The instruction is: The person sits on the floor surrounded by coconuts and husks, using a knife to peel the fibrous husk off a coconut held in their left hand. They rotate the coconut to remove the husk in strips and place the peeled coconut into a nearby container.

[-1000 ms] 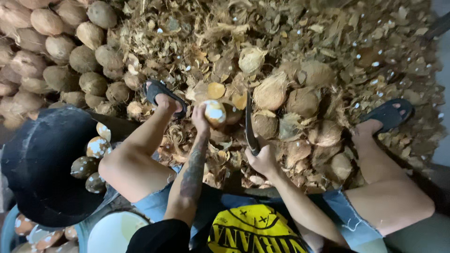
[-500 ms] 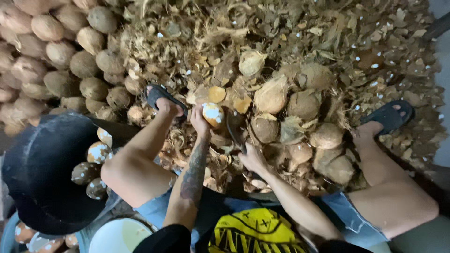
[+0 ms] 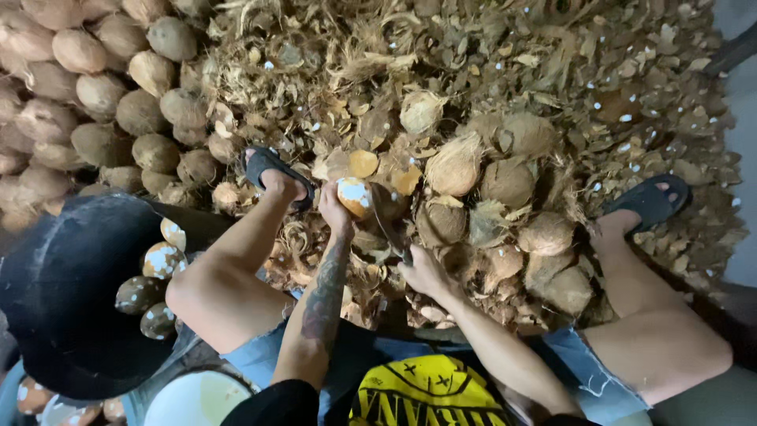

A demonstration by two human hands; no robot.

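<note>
Seated person working a coconut over a heap of husk.

The left hand (image 3: 334, 207) is curling its fingers around a partly peeled coconut (image 3: 355, 196), holding it just above the husk pile (image 3: 473, 87) between the sandalled feet. The right hand (image 3: 424, 272) is gripping a dark blade (image 3: 390, 229), fingers pressed around its handle, the blade lying just beside the coconut. Unpeeled coconuts (image 3: 95, 87) are lying stacked at left, near a black tub (image 3: 71, 300).

I see a brown-and-white coconut (image 3: 354, 196), tan husks (image 3: 505, 118), black sandals (image 3: 272, 167), a black tub (image 3: 63, 292), and a yellow-and-black shirt (image 3: 426, 390).
</note>
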